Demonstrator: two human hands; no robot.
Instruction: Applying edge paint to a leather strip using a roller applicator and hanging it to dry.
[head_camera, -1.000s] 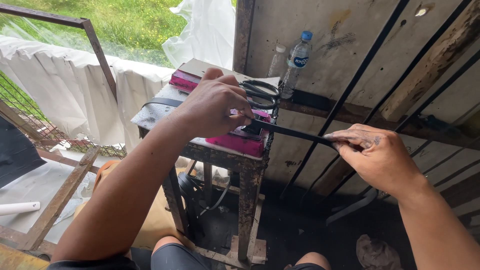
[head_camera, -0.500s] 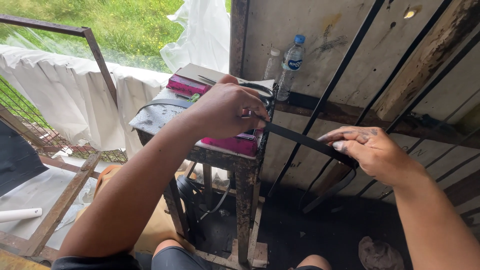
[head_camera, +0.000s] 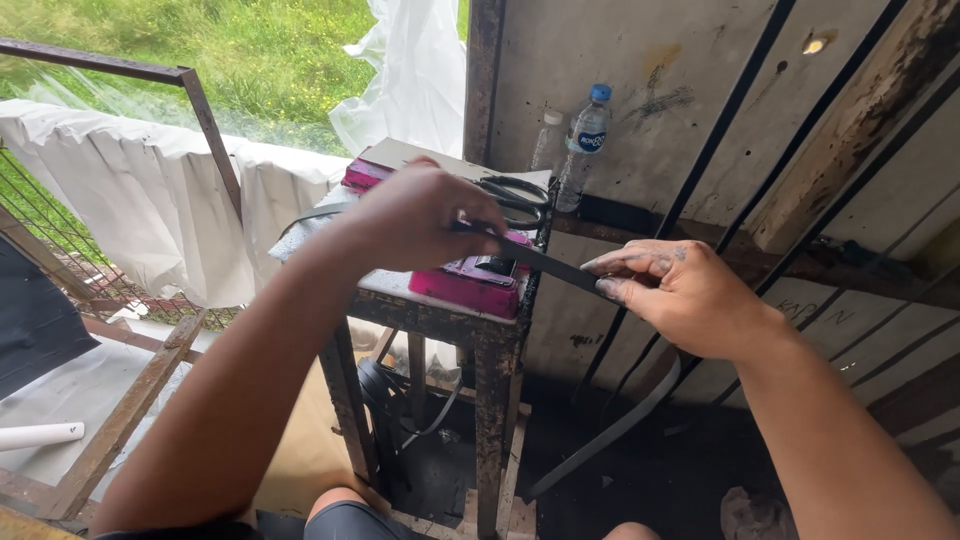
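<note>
**Both hands on a black strap over a worn stand**

At the far left, a white cloth sheet (head_camera: 130, 190) hangs over a rusty metal rail (head_camera: 120, 68), with green grass behind it. Next comes the rough, dark metal stand (head_camera: 495, 345), its top carrying a flat pink box-shaped device (head_camera: 470, 285) that reaches the stand's front edge. The left hand (head_camera: 420, 215) hovers over this device, fingers curled shut and pinching one end of a long, thin black strap (head_camera: 545, 265). Just behind the hand, near the stand's back right corner, lie black-handled scissors (head_camera: 515, 195).

The strap runs from the left hand down and to the right, past the stand's right edge, to the right hand (head_camera: 680, 295). That hand grasps the strap with thumb and fingertips closed on it, the fingers smudged dark. Below the right hand the strap's pale free end curves down toward the floor.

Behind the stand's back right corner, a clear plastic water bottle with a blue cap (head_camera: 585, 140) stands upright against the stained grey wall (head_camera: 620, 60), with a smaller clear bottle (head_camera: 545, 140) just beside it.
</note>
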